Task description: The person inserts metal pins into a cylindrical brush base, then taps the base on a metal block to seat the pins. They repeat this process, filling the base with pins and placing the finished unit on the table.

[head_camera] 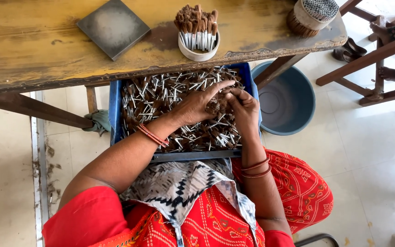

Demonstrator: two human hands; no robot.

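Gripping a brown tuft [215, 106], 2 hands [196, 107] [243, 109] hover over the blue crate [115, 103].

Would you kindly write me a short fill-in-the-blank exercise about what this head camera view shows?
1. Both hands, left hand and right hand, work over a ____ crate full of small brush pieces.
2. The white cup of brushes stands on the ____ workbench.
3. Right of the crate, the round tub sits on the ____.

Missing words: blue; yellow; floor

Worn, scuffed wooden table [33, 50]; shiny metal ferrules [161, 96] in blue plastic crate [115, 105].
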